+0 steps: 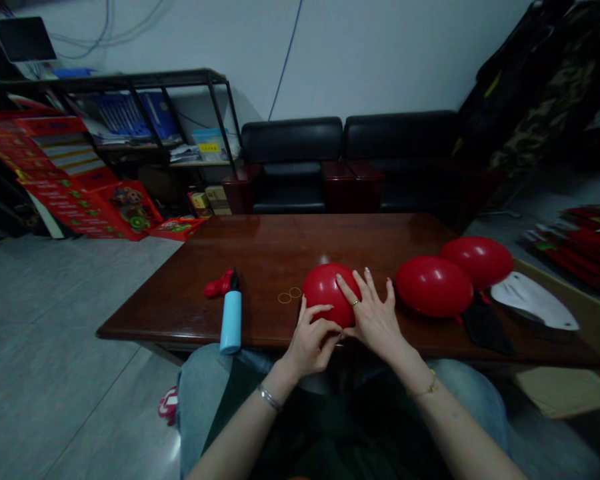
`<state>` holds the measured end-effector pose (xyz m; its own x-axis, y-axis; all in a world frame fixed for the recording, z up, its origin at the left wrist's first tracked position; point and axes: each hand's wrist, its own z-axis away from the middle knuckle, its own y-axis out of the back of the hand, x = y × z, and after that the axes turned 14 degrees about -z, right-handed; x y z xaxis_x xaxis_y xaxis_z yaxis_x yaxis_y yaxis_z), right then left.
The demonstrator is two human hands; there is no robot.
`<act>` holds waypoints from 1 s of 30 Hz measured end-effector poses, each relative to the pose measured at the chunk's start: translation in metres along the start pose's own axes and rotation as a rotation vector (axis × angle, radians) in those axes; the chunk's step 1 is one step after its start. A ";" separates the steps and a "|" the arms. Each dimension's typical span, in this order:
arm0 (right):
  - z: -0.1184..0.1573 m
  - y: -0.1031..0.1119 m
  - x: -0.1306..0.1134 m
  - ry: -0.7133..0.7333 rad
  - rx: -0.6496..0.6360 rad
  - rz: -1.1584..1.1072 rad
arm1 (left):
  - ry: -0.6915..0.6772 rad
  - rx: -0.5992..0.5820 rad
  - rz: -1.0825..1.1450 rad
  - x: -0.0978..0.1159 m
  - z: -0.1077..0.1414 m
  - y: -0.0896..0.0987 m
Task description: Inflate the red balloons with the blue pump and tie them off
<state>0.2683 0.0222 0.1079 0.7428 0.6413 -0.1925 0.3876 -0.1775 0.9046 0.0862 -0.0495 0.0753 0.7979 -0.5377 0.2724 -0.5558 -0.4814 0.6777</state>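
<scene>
An inflated red balloon (325,283) rests at the table's near edge between both hands. My left hand (314,337) pinches at its near end, where the neck is mostly hidden by the fingers. Fingers of my right hand (375,313) spread over the balloon's right side, while its thumb meets the left fingertips at the neck. Just left of the balloon lie two thin yellow rubber bands (285,298). A light blue pump (231,321) with a black tip is farther left, beside some uninflated red balloons (219,285). Two more inflated red balloons (434,287) sit to the right.
The brown wooden table (300,233) also holds a dark flat object (487,327) and a white item (534,301) at right. Black sofas (293,153) stand behind it. Red boxes (75,180) and a shelf (130,80) are at left.
</scene>
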 end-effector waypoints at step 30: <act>0.002 0.012 0.009 0.097 -0.075 0.034 | 0.251 -0.379 -0.350 -0.030 -0.035 0.019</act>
<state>0.2806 0.0243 0.1158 0.6971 0.7056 -0.1268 0.3183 -0.1462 0.9366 0.0597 -0.0187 0.1038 0.9760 -0.1879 0.1099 -0.1628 -0.2947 0.9416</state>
